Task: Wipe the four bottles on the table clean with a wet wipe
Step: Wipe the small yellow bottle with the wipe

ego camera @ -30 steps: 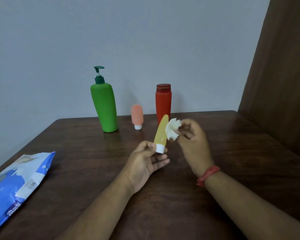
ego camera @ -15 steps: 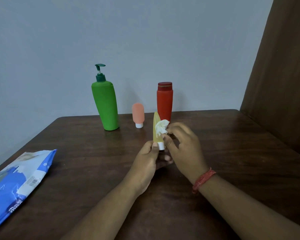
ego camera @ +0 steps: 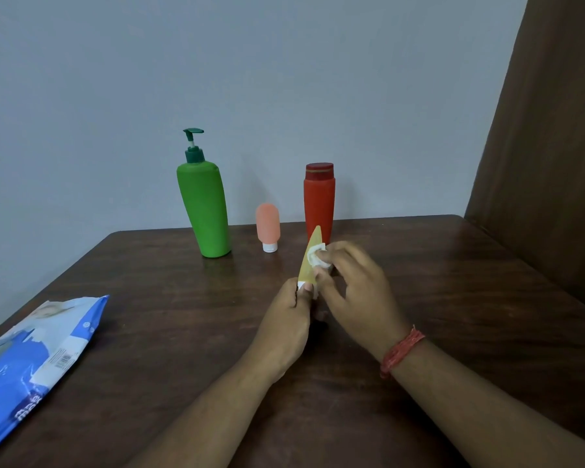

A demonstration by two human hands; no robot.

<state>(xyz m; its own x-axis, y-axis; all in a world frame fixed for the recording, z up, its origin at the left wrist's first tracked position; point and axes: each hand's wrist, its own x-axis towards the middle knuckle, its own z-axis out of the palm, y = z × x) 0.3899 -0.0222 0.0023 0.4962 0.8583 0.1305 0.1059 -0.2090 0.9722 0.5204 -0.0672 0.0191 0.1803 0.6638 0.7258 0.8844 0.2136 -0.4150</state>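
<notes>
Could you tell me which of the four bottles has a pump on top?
The green bottle, at the left of the row; the pink, red and yellow ones have plain caps.

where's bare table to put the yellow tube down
Bare wood lies right of the red bottle to the table edge, and between the wipes pack and the left hand. The back row by the green bottle is crowded.

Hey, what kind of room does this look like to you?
Probably a plain room at home, though I can't be sure. A dark wooden table sits against a bare grey wall, holding toiletry-style bottles such as a green pump bottle and a blue pack of wet wipes.
</notes>
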